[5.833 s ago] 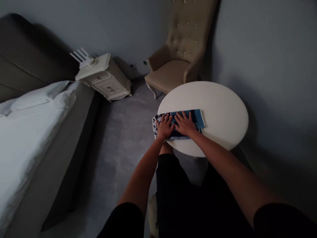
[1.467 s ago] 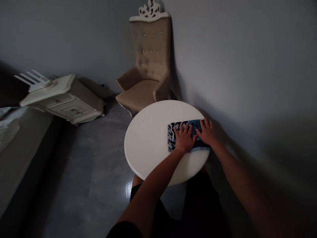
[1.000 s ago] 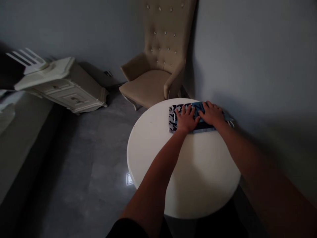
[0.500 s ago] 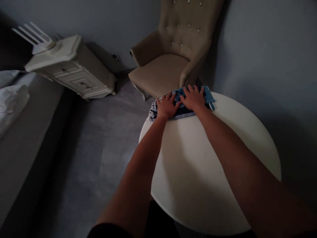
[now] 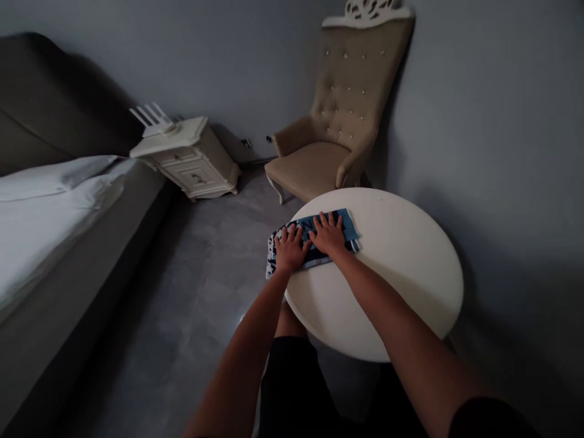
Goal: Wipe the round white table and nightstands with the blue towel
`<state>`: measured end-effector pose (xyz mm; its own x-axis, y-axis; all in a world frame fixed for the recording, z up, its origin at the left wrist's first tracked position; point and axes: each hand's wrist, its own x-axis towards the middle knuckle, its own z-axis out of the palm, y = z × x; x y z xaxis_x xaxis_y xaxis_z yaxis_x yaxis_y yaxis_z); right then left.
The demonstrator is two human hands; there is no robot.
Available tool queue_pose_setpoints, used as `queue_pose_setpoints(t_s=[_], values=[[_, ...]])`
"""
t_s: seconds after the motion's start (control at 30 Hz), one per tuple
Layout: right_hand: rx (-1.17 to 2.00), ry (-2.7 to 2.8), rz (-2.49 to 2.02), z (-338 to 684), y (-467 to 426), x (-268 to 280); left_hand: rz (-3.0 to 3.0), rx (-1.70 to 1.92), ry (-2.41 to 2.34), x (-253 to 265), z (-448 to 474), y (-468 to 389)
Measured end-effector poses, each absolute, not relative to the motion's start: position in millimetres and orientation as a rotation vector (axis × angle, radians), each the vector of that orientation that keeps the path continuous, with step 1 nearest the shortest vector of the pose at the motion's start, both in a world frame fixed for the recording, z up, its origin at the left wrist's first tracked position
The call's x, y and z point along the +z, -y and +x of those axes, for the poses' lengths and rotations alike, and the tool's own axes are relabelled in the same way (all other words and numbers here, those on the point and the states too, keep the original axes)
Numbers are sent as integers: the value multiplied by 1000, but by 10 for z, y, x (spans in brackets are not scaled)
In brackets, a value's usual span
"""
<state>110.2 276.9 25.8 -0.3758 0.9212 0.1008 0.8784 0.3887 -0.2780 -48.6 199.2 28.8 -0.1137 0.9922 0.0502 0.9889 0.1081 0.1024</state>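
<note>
Now that the folded blue-and-dark cloth (image 5: 307, 225) is off the far rim, it sits at the left side of the round white table (image 5: 392, 255), under the left hand (image 5: 291, 250) and right hand (image 5: 328, 235). Half a second ago it lay along the far-left rim; now more bare tabletop shows beyond the hands. Patterned end, left of the left hand, sticks out past the rim. Plain blue end, right of the right hand, is fully on the top. Lettering between the hands is partly covered; only an N reads clearly.

Grip: none as such. Both hands are palm down, fingers spread wide, flat on the cloth, nothing pinched. Left hand is at the rim; right hand is just beside it, further in.

Meaning for the work, as a judgement: the slide has reached the left edge, so less cloth bears on the table and the overhanging end may sag. Right hand likely has the firmer backing.

Further out: tan buttoned chair (image 5: 344, 115) beyond the hands; farther off to their left, pale nightstand (image 5: 196, 164) carrying a pronged white device (image 5: 158, 128); bed (image 5: 41, 231) well left.
</note>
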Motion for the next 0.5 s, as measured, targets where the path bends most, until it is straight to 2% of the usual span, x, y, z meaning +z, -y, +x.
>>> queue_pose_setpoints(t_s=[0.5], values=[[162, 2426, -1761, 2453, -249, 184, 2279, 412, -2134, -14, 607, 336]])
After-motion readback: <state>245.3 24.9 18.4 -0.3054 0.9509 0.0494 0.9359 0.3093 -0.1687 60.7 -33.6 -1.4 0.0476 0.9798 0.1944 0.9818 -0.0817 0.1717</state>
